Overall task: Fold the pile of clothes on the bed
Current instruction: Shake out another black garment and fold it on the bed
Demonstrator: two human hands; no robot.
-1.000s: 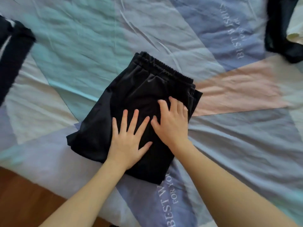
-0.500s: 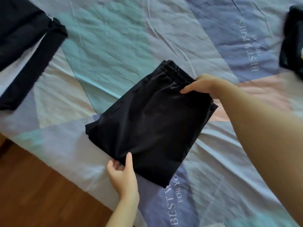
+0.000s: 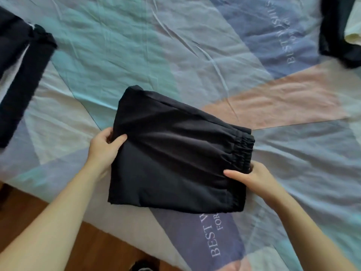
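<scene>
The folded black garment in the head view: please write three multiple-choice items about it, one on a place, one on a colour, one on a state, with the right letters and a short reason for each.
1. On which side of the folded black garment is its gathered elastic waistband?
A. the side by the right hand
B. the side by the left hand
C. the far side

2. What colour is the bedsheet patch directly beyond the garment's far right edge?
A. bright red
B. pale pink
C. dark green

3. How do the hands meet the garment?
A. both lie flat on top
B. only one touches it
C. each grips one side

Answers: 1 A, the waistband sits just above the right hand. 2 B, a pale pink patch shows there. 3 C, the left hand and the right hand each have a thumb on top and fingers curled under an edge.
</scene>
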